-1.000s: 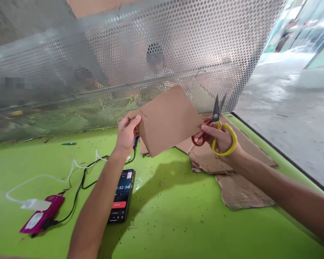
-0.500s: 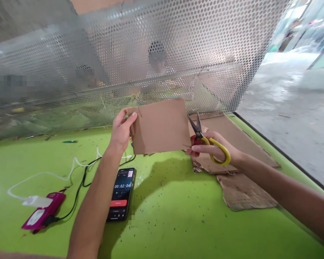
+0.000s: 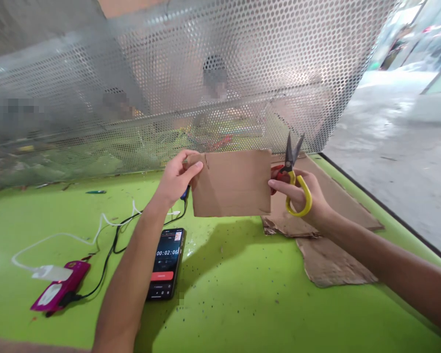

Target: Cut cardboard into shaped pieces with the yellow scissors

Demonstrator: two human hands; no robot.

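Observation:
My left hand [image 3: 177, 177] pinches the upper left corner of a rectangular brown cardboard piece [image 3: 231, 183], held upright above the green table [image 3: 224, 289]. My right hand [image 3: 301, 196] grips scissors [image 3: 293, 174] with one yellow and one red handle. Their blades point up and stand slightly apart, just right of the cardboard's top right corner. The fingertips of that hand touch the cardboard's right edge.
Torn cardboard sheets [image 3: 327, 230] lie on the table at the right. A phone [image 3: 166, 264] showing a timer lies below my left forearm. A pink device [image 3: 57, 292] with white and black cables [image 3: 106, 235] sits at left. A perforated metal screen [image 3: 169, 83] stands behind; people sit beyond it.
The cardboard has turned level and shifted slightly right. The scissors swung from pointing up-left at its right edge to pointing upward beside its top right corner.

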